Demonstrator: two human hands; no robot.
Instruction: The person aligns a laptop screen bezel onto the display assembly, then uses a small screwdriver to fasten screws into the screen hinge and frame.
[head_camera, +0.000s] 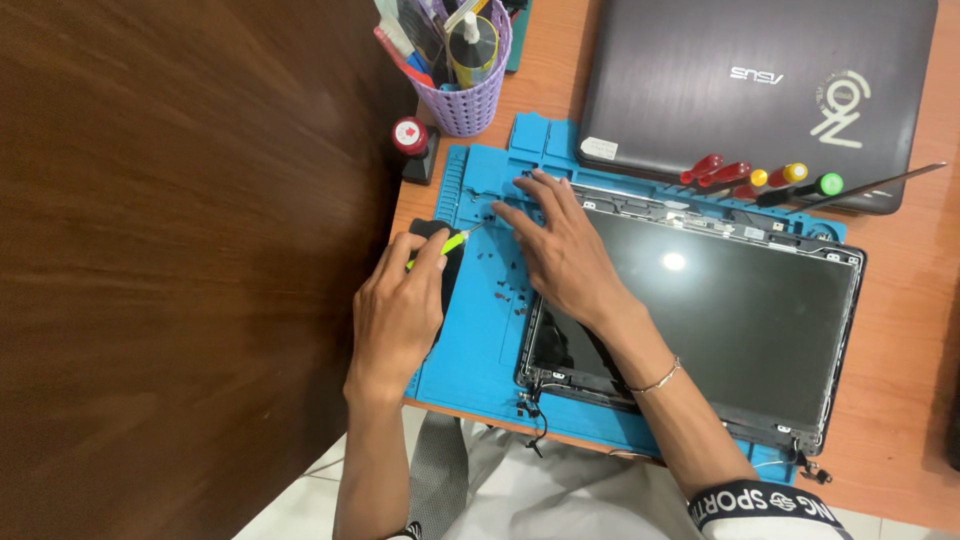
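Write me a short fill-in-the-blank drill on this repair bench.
1. The left hand holds a screwdriver with a ____ handle.
2. The right hand rests its fingertips on the ____ mat.
3. The bare screen panel lies on the mat, and the closed laptop lies ____ it.
4. The basket of tools is ____.

Missing words: green; blue; beyond; purple

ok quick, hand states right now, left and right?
Left hand: closed on a green-handled screwdriver.
Right hand: open, holding nothing, fingers spread over the small screws on the blue mat.
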